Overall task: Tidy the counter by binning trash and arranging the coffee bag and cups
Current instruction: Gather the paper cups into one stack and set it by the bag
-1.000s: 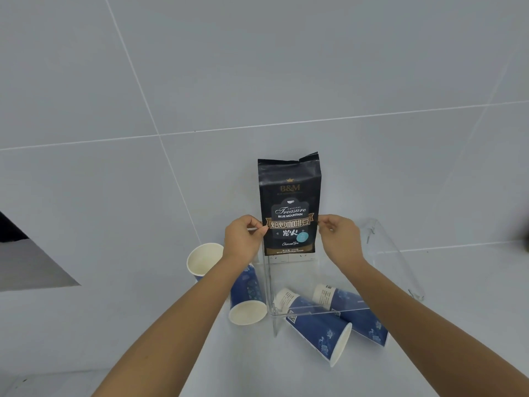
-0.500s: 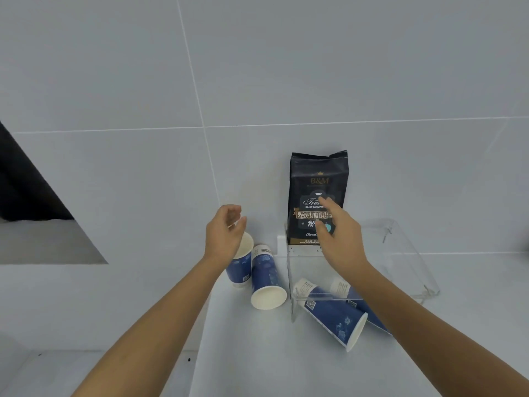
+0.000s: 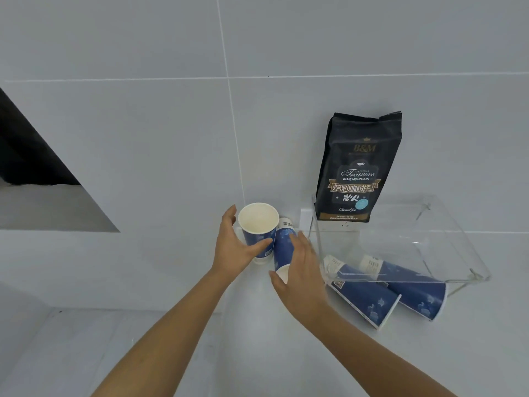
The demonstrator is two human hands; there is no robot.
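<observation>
A black coffee bag (image 3: 357, 167) stands upright against the tiled wall, on top of a clear acrylic stand (image 3: 423, 245). Left of the stand, a blue paper cup (image 3: 257, 222) stands upright with its mouth up. My left hand (image 3: 232, 250) wraps around it, thumb across its front. Beside it a second blue cup (image 3: 283, 239) lies on its side, mouth toward me. My right hand (image 3: 303, 270) arches over this cup with fingers spread and hides most of it. Two more blue cups (image 3: 363, 302) (image 3: 415, 293) lie on their sides, partly under the stand.
The white counter (image 3: 286, 353) ends in a left edge just beyond the upright cup, with a lower white surface (image 3: 71, 353) past it. A dark opening (image 3: 23, 156) cuts into the wall at far left. A white wall socket (image 3: 306, 220) sits behind the stand.
Both hands let go of the coffee bag, which now stands alone on the stand. My left hand closed around the upright cup; my right hand dropped left onto the lying cup.
</observation>
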